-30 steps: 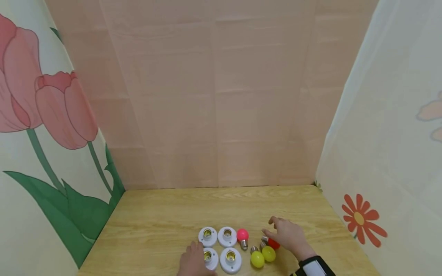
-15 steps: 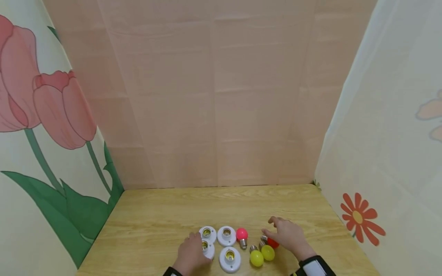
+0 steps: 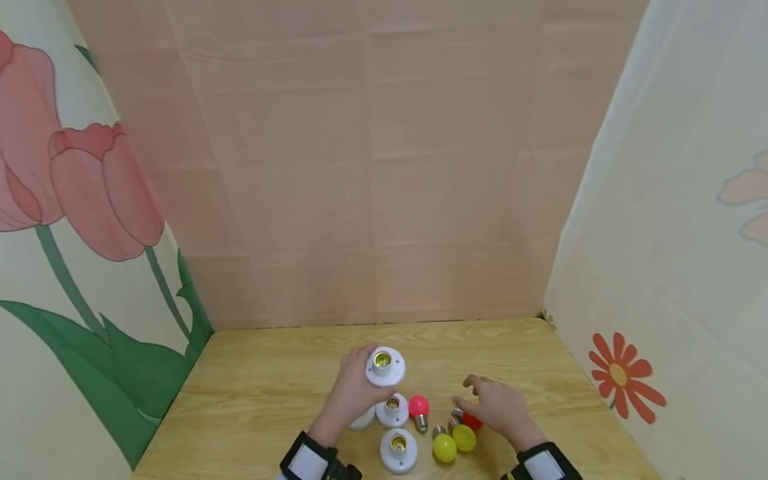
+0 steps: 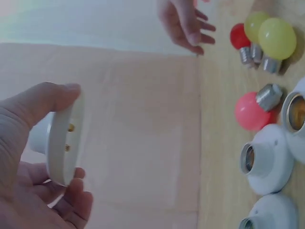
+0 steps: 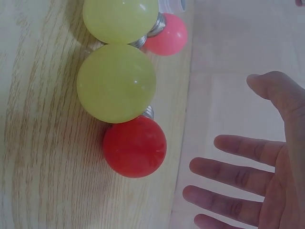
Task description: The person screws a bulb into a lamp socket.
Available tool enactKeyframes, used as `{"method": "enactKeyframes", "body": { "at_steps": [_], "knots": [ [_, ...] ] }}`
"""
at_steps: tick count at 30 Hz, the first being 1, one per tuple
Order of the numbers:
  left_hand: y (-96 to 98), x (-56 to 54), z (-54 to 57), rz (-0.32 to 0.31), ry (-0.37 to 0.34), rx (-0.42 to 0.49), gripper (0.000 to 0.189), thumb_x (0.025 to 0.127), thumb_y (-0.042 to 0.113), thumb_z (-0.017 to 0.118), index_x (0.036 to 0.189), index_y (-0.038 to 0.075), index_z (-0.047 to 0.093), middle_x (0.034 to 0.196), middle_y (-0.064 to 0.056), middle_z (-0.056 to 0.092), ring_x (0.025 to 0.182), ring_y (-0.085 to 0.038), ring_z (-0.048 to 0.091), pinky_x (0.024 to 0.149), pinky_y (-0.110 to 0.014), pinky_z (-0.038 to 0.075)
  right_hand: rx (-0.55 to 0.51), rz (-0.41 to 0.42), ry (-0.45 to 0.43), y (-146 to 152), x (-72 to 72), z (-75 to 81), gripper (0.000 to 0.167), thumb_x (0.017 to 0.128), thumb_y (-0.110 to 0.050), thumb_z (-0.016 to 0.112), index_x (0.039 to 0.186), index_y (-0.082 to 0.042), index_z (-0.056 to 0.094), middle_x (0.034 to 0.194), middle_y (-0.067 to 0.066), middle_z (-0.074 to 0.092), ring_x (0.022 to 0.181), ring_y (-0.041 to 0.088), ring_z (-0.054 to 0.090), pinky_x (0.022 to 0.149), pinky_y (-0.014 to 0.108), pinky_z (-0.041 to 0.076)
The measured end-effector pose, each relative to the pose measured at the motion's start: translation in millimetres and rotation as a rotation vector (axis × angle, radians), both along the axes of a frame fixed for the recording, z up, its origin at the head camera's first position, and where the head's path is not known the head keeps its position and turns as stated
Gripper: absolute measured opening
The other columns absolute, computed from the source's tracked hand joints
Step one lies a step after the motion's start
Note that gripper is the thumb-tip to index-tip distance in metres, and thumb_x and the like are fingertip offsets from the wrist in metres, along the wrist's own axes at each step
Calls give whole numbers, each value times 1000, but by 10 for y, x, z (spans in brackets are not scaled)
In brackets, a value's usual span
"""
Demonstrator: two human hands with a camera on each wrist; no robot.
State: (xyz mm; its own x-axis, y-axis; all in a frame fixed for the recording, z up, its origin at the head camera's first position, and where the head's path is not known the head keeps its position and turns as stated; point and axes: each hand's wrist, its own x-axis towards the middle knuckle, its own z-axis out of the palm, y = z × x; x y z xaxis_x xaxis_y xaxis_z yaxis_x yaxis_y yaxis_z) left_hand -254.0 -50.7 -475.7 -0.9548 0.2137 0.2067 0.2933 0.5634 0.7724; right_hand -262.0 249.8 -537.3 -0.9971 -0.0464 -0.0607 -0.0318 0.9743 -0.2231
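My left hand (image 3: 353, 387) grips a round white lamp socket (image 3: 391, 378) by its rim, raised above the table. In the left wrist view the held socket (image 4: 58, 148) is side-on, thumb on one edge and fingers at the other. Below it stand a front socket (image 3: 399, 465), a middle socket (image 3: 391, 421) and one (image 3: 363, 421) partly hidden by my hand. My right hand (image 3: 499, 408) hovers with spread fingers near a red bulb (image 3: 473, 422); the right wrist view shows its palm (image 5: 281, 200) holding nothing. Two yellow bulbs, one nearer (image 3: 445, 449) and one farther (image 3: 465, 438), lie beside it.
A pink bulb (image 3: 419, 405) lies right of the middle socket, its metal base toward me. The wooden table (image 3: 270, 373) ends at a plain pinkish-brown backdrop (image 3: 372, 200). Flower-printed sheets hang at the left (image 3: 36, 380) and right (image 3: 678, 287).
My left hand has taken the lamp socket from the front left of the group and lifted it up and away from me. The right hand stays almost still.
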Motion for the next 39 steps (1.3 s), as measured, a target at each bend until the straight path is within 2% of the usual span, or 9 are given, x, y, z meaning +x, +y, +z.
{"method": "enactKeyframes", "body": {
  "at_steps": [5, 16, 20, 22, 24, 27, 30, 36, 39],
  "knots": [
    [118, 60, -85, -9, -27, 65, 90, 65, 36, 88, 139, 6, 47, 126, -9, 55, 116, -26, 47, 96, -52, 45, -9, 11, 23, 31, 23, -3, 69, 76, -77, 55, 105, -15, 65, 88, 2, 67, 69, 16, 59, 52, 33, 46],
    [184, 122, -357, 2, -85, -40, 89, 64, 41, 88, 136, 6, 49, 124, -9, 56, 112, -26, 50, 93, -48, 50, -17, 14, -24, 57, 67, -37, 70, 76, -77, 55, 107, -16, 65, 91, 3, 67, 68, 15, 57, 53, 31, 47],
    [199, 133, -358, 14, -83, -38, 88, 64, 39, 88, 136, 6, 50, 122, -8, 57, 111, -26, 51, 91, -48, 50, 6, 73, 4, -61, 150, 8, 52, 81, -62, 64, 106, -16, 66, 87, -1, 67, 67, 12, 55, 56, 31, 47],
    [206, 136, -351, 21, -91, -33, 87, 64, 37, 89, 136, 7, 50, 122, -8, 57, 111, -26, 51, 91, -48, 50, 32, 148, 102, -172, 241, 9, 39, 81, -50, 70, 102, -18, 66, 84, -5, 66, 66, 9, 54, 57, 30, 47],
    [210, 135, -347, 23, -94, -35, 86, 64, 37, 89, 136, 7, 50, 122, -7, 57, 110, -26, 51, 90, -48, 51, 47, 252, 283, -298, 352, -62, 31, 79, -39, 75, 98, -17, 66, 85, -6, 63, 68, 9, 54, 59, 30, 48],
    [207, 139, -346, 17, -87, -36, 86, 64, 37, 88, 135, 6, 50, 121, -8, 57, 111, -26, 52, 90, -48, 51, 118, 390, 588, -449, 509, -313, 35, 72, -36, 79, 97, -15, 65, 91, -2, 61, 78, 14, 59, 66, 31, 53],
    [201, 150, -359, 6, -69, -40, 86, 64, 37, 89, 134, 5, 51, 120, -9, 58, 110, -27, 52, 89, -48, 51, 186, 420, 742, -526, 626, -621, 44, 67, -38, 79, 99, -12, 65, 96, 3, 60, 86, 20, 61, 69, 34, 54],
    [206, 158, -394, -2, -33, -38, 85, 63, 35, 89, 133, 3, 52, 120, -8, 59, 111, -27, 53, 91, -48, 50, 276, 364, 503, -555, 734, -814, 53, 73, -41, 73, 114, -10, 62, 107, 9, 60, 98, 27, 60, 72, 38, 55],
    [213, 150, -401, 1, -24, -46, 85, 63, 36, 89, 132, 3, 52, 119, -8, 59, 110, -27, 54, 90, -47, 50, 280, 382, 522, -564, 728, -809, 49, 72, -36, 74, 112, -10, 61, 107, 10, 60, 102, 30, 61, 72, 38, 56]
  ]
}}
